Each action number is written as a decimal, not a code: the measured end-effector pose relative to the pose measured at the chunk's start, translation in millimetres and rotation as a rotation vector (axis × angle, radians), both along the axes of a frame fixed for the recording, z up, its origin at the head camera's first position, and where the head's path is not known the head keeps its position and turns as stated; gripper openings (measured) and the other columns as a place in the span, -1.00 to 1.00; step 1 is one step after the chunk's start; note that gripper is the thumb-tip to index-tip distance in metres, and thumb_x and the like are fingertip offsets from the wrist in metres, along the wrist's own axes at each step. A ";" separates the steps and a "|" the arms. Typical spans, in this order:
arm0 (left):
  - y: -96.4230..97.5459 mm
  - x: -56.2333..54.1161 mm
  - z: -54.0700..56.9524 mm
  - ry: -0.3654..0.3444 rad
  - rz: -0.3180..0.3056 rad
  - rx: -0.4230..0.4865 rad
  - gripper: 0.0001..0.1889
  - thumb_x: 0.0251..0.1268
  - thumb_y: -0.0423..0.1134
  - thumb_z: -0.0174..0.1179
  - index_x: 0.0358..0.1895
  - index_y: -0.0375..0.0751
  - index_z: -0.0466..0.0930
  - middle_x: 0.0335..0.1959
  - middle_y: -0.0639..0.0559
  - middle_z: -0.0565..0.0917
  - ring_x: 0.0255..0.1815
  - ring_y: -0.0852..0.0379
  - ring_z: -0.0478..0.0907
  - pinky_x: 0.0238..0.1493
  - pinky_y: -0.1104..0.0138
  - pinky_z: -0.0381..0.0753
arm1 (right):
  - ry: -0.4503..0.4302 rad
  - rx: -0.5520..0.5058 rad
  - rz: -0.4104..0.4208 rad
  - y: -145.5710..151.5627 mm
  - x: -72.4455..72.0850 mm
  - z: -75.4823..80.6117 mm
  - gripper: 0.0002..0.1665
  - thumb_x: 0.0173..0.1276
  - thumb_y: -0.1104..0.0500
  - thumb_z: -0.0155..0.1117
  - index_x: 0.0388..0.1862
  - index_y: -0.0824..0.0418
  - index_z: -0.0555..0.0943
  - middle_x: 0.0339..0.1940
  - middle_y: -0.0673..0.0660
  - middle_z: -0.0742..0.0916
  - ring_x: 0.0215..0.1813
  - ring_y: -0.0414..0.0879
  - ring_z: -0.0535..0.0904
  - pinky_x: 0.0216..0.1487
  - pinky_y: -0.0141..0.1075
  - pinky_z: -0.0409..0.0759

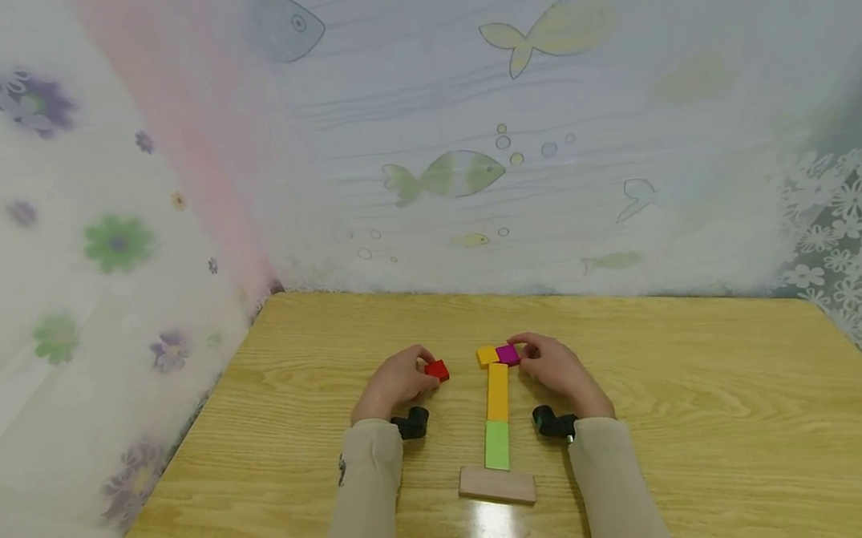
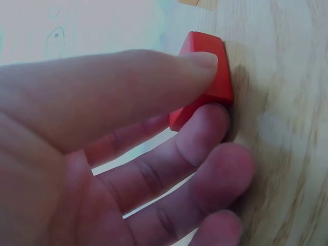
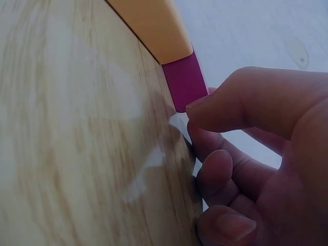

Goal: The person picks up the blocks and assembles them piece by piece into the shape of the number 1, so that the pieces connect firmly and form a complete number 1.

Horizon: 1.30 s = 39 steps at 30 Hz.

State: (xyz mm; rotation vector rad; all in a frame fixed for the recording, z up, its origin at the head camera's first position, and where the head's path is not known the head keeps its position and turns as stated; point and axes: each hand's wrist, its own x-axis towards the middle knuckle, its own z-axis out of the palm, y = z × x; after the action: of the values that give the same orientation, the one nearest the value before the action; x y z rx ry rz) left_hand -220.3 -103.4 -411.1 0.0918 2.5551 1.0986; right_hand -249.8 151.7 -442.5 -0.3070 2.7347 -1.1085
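Note:
My left hand [image 1: 398,376] pinches a small red block [image 1: 437,371] just above or on the table. In the left wrist view the thumb lies across the red block [image 2: 220,77], with fingertips at its lower side. My right hand [image 1: 554,368] holds a purple block [image 1: 508,355] by its right end, thumb at the near corner and a finger behind. That purple block [image 3: 185,84] sits against a small yellow block [image 1: 486,356]. Below them a long orange block [image 1: 497,392] runs toward a green block [image 1: 496,445], which meets a plain wooden block [image 1: 497,485] laid crosswise.
The blocks lie on a wood-grain table [image 1: 281,484]. A wall covering with fish drawings [image 1: 463,174] rises behind its back edge, and a flowered one [image 1: 119,242] stands at the left. Black wrist cameras [image 1: 411,423] jut inward from both sleeves.

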 end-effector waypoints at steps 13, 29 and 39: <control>9.0 -4.7 -4.1 0.054 0.031 -0.074 -0.68 0.15 -0.23 0.17 -0.02 -0.17 0.43 -0.32 0.02 0.53 -0.41 0.09 0.42 -0.36 0.28 0.41 | -0.014 -0.014 0.003 -0.2 1.1 2.7 -0.52 0.18 0.28 0.07 0.14 0.09 0.44 -0.31 0.05 0.55 -0.31 -0.05 0.39 -0.26 -0.23 0.34; 23.4 -8.7 -6.4 0.079 0.017 -0.081 -0.69 0.14 -0.24 0.17 -0.05 -0.13 0.39 -0.36 0.04 0.50 -0.44 0.10 0.42 -0.38 0.31 0.39 | 0.003 0.021 0.018 -0.8 -1.4 4.3 -0.53 0.19 0.28 0.08 0.12 0.10 0.45 -0.30 0.06 0.56 -0.29 -0.05 0.40 -0.22 -0.22 0.36; 31.2 -8.9 -8.7 0.114 -0.004 -0.110 -0.68 0.13 -0.24 0.16 -0.03 -0.12 0.41 -0.33 0.06 0.50 -0.40 0.10 0.41 -0.35 0.29 0.39 | 0.006 0.018 0.014 0.2 0.5 2.2 -0.54 0.19 0.28 0.07 0.12 0.10 0.46 -0.30 0.05 0.57 -0.30 -0.06 0.40 -0.23 -0.23 0.36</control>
State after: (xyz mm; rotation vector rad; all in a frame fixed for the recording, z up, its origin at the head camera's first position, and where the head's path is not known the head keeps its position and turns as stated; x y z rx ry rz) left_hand -229.2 -72.2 -419.8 0.1358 2.7098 0.9751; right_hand -249.3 151.9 -440.3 -0.3263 2.7416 -1.0812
